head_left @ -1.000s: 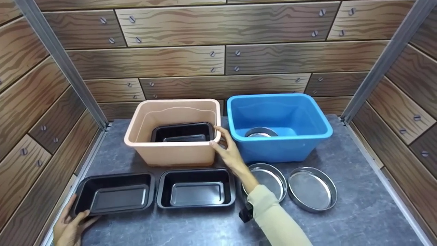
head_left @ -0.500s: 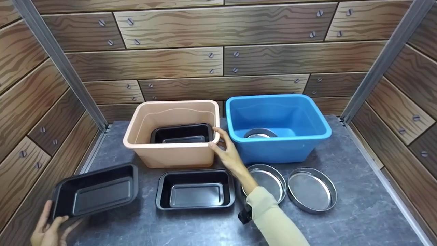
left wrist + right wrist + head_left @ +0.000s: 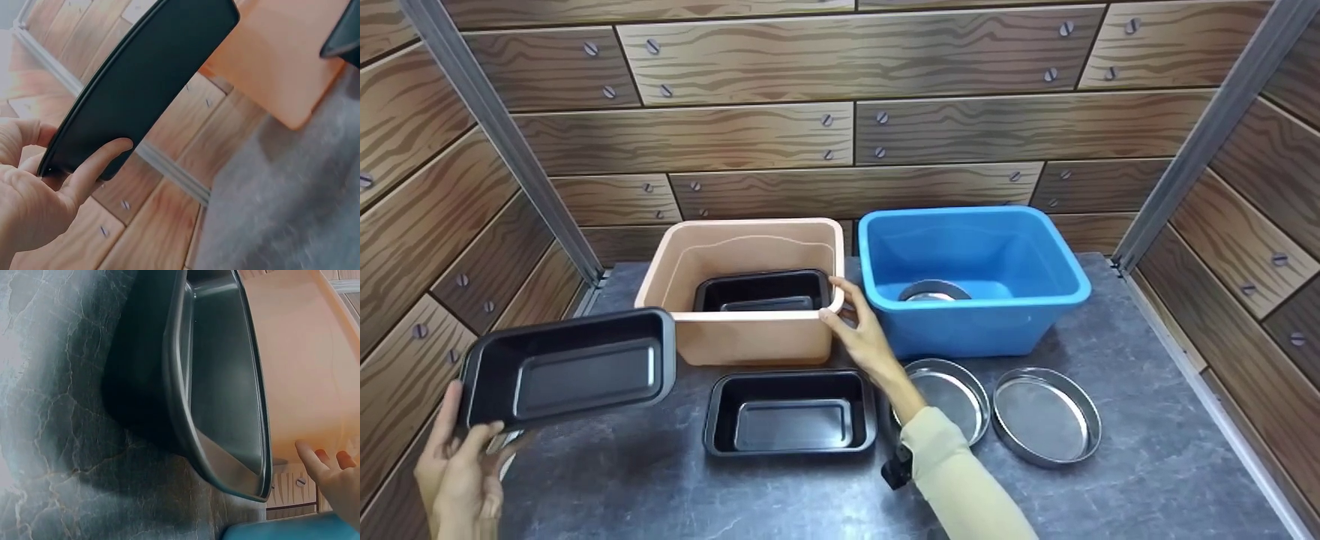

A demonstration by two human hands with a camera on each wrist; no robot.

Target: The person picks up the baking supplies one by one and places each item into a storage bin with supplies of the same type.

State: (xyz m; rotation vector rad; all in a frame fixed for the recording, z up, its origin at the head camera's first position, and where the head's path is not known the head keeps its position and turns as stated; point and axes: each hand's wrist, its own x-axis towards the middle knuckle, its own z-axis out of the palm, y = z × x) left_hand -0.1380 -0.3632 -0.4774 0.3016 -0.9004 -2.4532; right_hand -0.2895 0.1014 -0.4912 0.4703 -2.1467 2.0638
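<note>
From the head camera we saw our left hand [image 3: 454,465] gripping the near-left corner of a black rectangular metal baking pan [image 3: 570,367], thumb over the rim and fingers under it, so the pan hung tilted in the air, clear of the grey marbled tabletop [image 3: 1147,420]. Our right hand [image 3: 861,334] pinched the corner rim of the peach plastic tub [image 3: 750,334], which we judged was to steady it; a second black pan [image 3: 761,291] lay inside, beyond the fingertips. A third black pan [image 3: 791,412] sat just this side of that hand, with two round steel pans [image 3: 1046,416] and a blue plastic tub [image 3: 971,277] to its right. Wood-print panels walled the booth.

The left wrist view showed our fingers [image 3: 93,166] curled against the lifted pan's dark underside [image 3: 146,79].

The right wrist view showed fingertips [image 3: 318,461] against the peach wall, the tabletop pan [image 3: 219,382] beside them.
</note>
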